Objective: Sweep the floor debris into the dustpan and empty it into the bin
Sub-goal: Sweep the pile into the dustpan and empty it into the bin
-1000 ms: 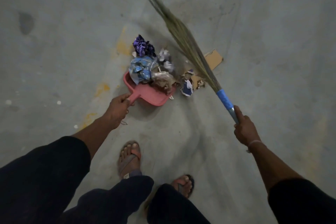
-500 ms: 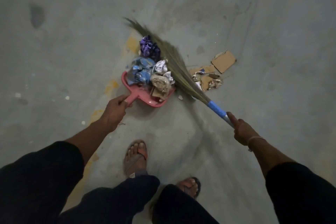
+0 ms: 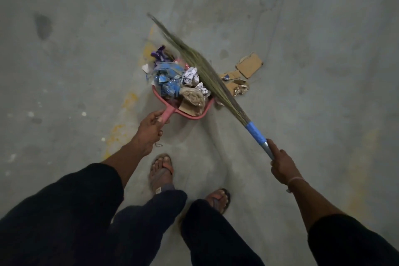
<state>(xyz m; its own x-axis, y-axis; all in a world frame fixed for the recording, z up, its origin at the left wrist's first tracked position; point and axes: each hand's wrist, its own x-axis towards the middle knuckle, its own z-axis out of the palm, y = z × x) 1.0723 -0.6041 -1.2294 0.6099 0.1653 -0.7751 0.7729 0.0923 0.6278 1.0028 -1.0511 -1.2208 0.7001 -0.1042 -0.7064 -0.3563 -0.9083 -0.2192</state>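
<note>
A pink dustpan point(image 3: 208, 108) sits on the grey concrete floor, heaped with crumpled blue plastic point(image 3: 166, 79), white paper, a brown wrapper and a purple wrapper point(image 3: 160, 55) at its far edge. My left hand point(image 3: 151, 129) grips the dustpan's handle. My right hand point(image 3: 280, 165) grips the metal end of a grass broom point(image 3: 203, 67) with a blue-taped neck. The bristles lie across the right side of the heap. Torn cardboard pieces point(image 3: 249, 65) and a crumpled foil scrap point(image 3: 240, 89) lie on the floor to the right of the broom.
My two feet in sandals point(image 3: 162, 171) stand just behind the dustpan. Yellow paint marks point(image 3: 117, 134) and white specks dot the floor to the left. A dark stain point(image 3: 43, 26) lies far left. No bin is in view.
The broom swung from the right of the pile leftward over the debris, pushing scraps onto the dustpan. The bristles now lie across the heap's right side. My left hand kept hold of the handle.
</note>
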